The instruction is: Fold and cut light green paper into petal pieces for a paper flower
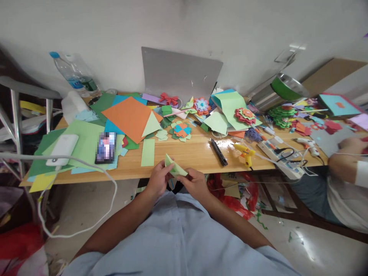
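The left hand (157, 179) and right hand (194, 183) each pinch one end of a folded light-green paper piece (174, 168), fingers closed on it, holding it just off the near edge of the wooden surface (189, 155). On the surface beyond the paper piece lies a green paper strip (148, 152), with a phone (105, 147) further left and a black pen (219, 152) and yellow glue gun (245, 153) to the right. Far right of the paper piece, another person's hand (352, 147) rests on the surface
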Tool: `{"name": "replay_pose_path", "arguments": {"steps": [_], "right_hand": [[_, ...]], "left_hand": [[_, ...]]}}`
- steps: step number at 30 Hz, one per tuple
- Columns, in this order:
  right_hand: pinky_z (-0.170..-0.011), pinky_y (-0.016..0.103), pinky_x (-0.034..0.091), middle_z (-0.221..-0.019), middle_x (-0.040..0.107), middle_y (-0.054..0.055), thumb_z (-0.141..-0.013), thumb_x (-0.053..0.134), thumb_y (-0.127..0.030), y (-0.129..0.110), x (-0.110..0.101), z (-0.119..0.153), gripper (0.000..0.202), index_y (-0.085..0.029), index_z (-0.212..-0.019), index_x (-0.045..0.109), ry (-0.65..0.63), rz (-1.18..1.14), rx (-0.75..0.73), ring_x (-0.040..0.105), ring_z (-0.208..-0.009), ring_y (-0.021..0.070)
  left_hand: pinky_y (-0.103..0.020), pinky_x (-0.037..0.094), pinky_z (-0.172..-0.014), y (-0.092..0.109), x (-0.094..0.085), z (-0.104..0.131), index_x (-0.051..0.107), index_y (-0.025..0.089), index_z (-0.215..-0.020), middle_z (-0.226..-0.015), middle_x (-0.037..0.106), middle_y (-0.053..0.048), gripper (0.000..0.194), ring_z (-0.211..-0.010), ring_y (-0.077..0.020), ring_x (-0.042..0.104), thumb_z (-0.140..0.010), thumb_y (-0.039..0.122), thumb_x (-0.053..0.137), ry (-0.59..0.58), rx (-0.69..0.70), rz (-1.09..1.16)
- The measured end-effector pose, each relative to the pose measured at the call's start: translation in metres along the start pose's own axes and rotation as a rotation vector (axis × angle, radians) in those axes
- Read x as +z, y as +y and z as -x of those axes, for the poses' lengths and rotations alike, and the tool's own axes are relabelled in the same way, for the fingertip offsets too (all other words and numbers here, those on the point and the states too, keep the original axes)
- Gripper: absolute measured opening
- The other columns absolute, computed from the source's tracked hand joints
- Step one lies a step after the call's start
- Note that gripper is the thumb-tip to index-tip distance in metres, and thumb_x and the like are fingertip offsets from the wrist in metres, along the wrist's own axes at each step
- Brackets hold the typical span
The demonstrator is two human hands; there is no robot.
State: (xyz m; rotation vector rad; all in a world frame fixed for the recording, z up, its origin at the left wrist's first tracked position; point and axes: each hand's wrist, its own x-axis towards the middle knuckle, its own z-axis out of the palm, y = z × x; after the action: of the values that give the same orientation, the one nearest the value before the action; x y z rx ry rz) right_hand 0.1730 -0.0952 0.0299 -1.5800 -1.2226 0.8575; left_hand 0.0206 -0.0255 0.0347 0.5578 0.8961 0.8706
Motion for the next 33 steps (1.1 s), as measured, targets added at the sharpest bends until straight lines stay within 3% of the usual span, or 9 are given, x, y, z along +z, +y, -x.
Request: {"name": "replay_pose_path", "arguments": {"steps": [5,12,23,27,33], "right_hand": [[-0.049,0.026,0.049,-0.056,0.069,0.0,-0.075,0.085,-0.055,-0.012,-0.01,-0.002,0.037,-0.021,-0.075,0.07,-0.046,-0.276,0.268,0.059,-0.048,0.0144],[-0.042,0.024,0.048,-0.054,0.066,-0.003,-0.069,0.091,-0.049,0.001,-0.019,-0.009,0.037,-0.02,-0.081,0.071,0.033,-0.491,0.353,0.058,-0.043,0.0128],[-0.038,0.021,0.038,-0.049,0.062,-0.004,-0.066,0.091,-0.045,0.009,-0.023,-0.015,0.035,-0.02,-0.076,0.067,0.087,-0.432,0.412,0.054,-0.041,0.0109],[-0.038,0.021,0.037,-0.049,0.063,-0.003,-0.069,0.089,-0.049,0.016,-0.023,-0.015,0.036,-0.02,-0.077,0.068,0.074,-0.362,0.399,0.05,-0.04,0.0103],[-0.039,0.023,0.036,-0.049,0.063,-0.001,-0.071,0.086,-0.057,0.019,-0.026,-0.023,0.041,-0.02,-0.076,0.069,0.054,-0.3,0.351,0.048,-0.039,0.0109]], "left_hand": [[-0.027,0.053,-0.068,0.006,-0.001,-0.001,0.073,0.017,-0.092,-0.081,0.074,0.0,0.044,-0.069,-0.0153,0.067,-0.06,0.036,0.097,-0.013,0.016,-0.01],[-0.035,0.058,-0.074,0.012,-0.009,-0.002,0.076,0.014,-0.097,-0.09,0.08,-0.008,0.045,-0.081,-0.024,0.074,-0.062,0.035,0.095,-0.085,-0.031,-0.064],[-0.031,0.061,-0.062,0.007,-0.011,-0.003,0.075,0.014,-0.106,-0.095,0.079,-0.007,0.045,-0.077,-0.0212,0.073,-0.07,0.039,0.086,-0.072,0.002,-0.219],[-0.026,0.06,-0.055,0.005,-0.014,-0.002,0.075,0.016,-0.109,-0.093,0.077,-0.004,0.039,-0.074,-0.0184,0.071,-0.076,0.036,0.078,-0.029,0.082,-0.374],[-0.026,0.061,-0.053,0.007,-0.02,-0.002,0.073,0.016,-0.111,-0.088,0.075,-0.002,0.035,-0.065,-0.0144,0.068,-0.081,0.036,0.072,-0.052,0.098,-0.45]]}}
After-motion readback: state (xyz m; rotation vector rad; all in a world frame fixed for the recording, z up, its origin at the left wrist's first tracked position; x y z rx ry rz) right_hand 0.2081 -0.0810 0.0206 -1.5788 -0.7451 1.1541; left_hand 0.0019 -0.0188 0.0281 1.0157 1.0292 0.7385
